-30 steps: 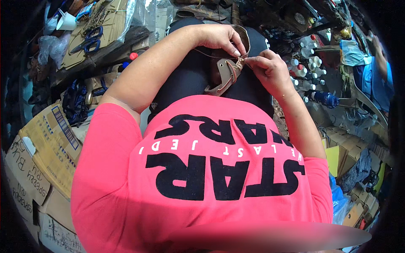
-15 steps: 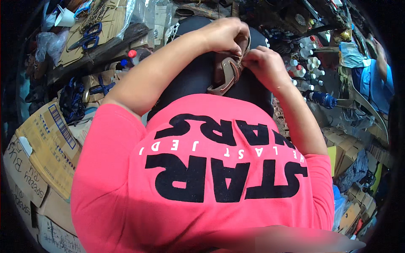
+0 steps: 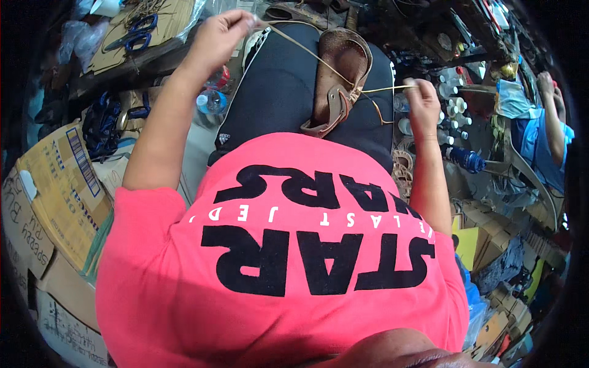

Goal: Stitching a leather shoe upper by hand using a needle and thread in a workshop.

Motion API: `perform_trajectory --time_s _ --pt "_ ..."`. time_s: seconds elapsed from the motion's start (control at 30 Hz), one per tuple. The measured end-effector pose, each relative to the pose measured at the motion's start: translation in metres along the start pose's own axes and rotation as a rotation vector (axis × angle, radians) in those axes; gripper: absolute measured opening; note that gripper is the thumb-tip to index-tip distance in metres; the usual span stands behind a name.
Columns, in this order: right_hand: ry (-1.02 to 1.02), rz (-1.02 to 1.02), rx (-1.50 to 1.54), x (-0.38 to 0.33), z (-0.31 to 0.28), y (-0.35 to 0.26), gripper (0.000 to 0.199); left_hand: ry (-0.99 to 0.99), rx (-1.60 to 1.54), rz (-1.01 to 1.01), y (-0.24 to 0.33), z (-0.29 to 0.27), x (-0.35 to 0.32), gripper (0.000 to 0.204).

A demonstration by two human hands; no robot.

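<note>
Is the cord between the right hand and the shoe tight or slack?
Seemingly tight: the cord runs almost straight from right hand to shoe.

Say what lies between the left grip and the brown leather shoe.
In the head view, a thin cord spans from left grip to shoe, over the dark trousers.

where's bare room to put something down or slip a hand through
The left thigh is bare between the leather shoe, the shirt and the lace in the left hand. A grey patch shows between the left forearm and that thigh, below a clear bottle. It's crowded beyond the right hand, with bottles, and at upper left, with scissors on cardboard.
</note>
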State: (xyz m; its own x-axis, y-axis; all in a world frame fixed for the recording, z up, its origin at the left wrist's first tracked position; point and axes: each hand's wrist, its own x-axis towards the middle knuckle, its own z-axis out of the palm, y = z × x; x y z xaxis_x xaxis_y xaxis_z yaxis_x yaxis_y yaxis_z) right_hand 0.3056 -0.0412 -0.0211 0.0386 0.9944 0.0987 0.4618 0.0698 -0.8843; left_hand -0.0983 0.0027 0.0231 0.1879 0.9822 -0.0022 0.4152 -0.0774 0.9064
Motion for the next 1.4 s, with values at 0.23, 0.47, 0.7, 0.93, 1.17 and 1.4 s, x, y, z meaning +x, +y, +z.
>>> perform_trajectory --time_s 0.23,0.47,0.7,0.93,1.17,1.4 --pt "0.205 0.593 1.666 0.000 0.017 -0.001 0.040 -0.069 -1.558 -0.231 0.021 0.053 0.004 0.036" --pt "-0.209 0.516 1.441 -0.019 -0.004 0.021 0.044 -0.330 -1.467 -0.304 -0.062 0.021 0.026 0.041" --pt "-0.344 0.584 -0.018 -0.040 -0.071 0.054 0.048 -0.277 -0.021 -0.503 -0.051 -0.059 -0.009 0.031" --pt "-0.363 0.023 -0.121 0.034 -0.032 -0.047 0.051 0.263 0.185 0.025 0.014 -0.034 -0.027 0.025" --pt "-0.693 -0.114 -0.645 0.078 0.043 -0.098 0.038 -0.269 0.712 0.402 0.083 0.104 -0.056 0.064" --pt "-0.919 0.116 -0.282 0.090 0.033 -0.073 0.032 -0.313 0.751 0.356 0.071 0.111 -0.055 0.054"
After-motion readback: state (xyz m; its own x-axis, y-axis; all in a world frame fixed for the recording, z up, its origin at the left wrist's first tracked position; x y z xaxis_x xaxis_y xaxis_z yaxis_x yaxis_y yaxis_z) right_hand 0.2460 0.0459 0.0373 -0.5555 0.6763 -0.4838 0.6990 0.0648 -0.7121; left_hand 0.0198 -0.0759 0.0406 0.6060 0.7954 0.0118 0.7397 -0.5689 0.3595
